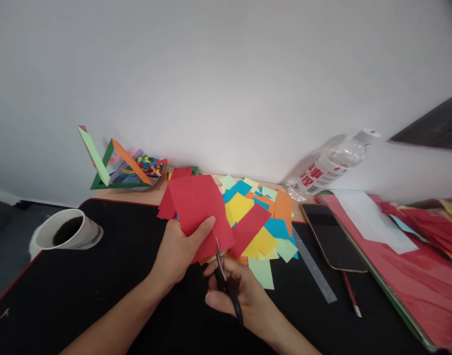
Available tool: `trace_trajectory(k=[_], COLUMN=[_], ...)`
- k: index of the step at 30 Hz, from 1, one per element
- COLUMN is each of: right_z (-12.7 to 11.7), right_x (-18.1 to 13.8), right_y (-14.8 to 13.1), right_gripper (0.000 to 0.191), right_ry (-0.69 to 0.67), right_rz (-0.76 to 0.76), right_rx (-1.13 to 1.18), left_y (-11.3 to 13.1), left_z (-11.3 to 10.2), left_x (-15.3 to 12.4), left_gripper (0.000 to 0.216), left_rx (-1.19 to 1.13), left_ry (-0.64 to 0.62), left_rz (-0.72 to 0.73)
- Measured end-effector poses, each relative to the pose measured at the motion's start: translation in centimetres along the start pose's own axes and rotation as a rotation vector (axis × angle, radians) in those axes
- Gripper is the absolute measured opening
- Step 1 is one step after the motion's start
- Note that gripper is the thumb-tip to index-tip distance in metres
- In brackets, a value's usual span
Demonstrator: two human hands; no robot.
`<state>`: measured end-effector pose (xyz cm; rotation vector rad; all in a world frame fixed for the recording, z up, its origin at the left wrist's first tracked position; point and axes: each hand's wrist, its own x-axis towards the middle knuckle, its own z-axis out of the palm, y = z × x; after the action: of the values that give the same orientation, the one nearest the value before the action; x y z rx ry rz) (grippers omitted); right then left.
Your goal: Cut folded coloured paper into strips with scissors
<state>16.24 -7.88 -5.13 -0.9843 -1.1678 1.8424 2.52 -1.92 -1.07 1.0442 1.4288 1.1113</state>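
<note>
My left hand (pixel 179 249) grips a sheet of red paper (pixel 198 199), its thumb lying across the front. In my right hand (pixel 244 291) is a pair of scissors (pixel 221 276) with black handles. The blades point up and meet the lower edge of the red sheet, right of my left thumb. Behind and to the right of the sheet spreads a pile of cut paper pieces, among them a yellow piece (pixel 240 208), a red strip (pixel 251 229) and a pale green piece (pixel 261 274). The sheet hides part of this pile.
On the left stand a paper cup (pixel 76 229) of dark liquid and a tray of paper scraps (pixel 152 166). To the right are a clear ruler (pixel 315 266), a phone (pixel 333 236), a pencil (pixel 352 294), a tilted water bottle (pixel 329 167) and red sheets (pixel 407 281).
</note>
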Motion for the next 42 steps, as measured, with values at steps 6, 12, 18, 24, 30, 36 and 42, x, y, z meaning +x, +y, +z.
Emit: trace_trajectory(k=[6,12,18,24,30,36,42], right_z=[0.0,0.0,0.1,0.1,0.2,0.3,0.4], right_x=[-0.1,0.0,0.1,0.2,0.2,0.2,0.0], right_y=[0.0,-0.1,0.1,0.3,0.2,0.1,0.0], right_gripper=[0.038,0.035,0.034,0.035,0.037,0.036,0.035], right_ry=[0.005,0.016,0.027,0.036,0.042,0.056,0.036], right_rz=[-0.012,-0.021,-0.006,0.005,0.009,0.006,0.033], right_rx=[-0.006,-0.007,0.054,0.030,0.001,0.033,0.011], left_y=[-0.1,-0.2,-0.5,-0.7,-0.4,0.1,0.6], left_z=[0.0,0.0,-0.1,-0.1,0.0,-0.2,-0.7], left_x=[-0.1,-0.1,-0.1,0.0,-0.1,-0.1,0.4], left_gripper=[0.027,0.026,0.028,0.029,0.029,0.027,0.031], left_rx=[-0.029,-0.053,-0.048,-0.055,-0.079,-0.181,-0.395], left_ry=[-0.019,-0.028,-0.031,-0.026,-0.016,-0.054,-0.016], left_rz=[0.004,-0.020,-0.023,-0.029,-0.039,-0.061,-0.108])
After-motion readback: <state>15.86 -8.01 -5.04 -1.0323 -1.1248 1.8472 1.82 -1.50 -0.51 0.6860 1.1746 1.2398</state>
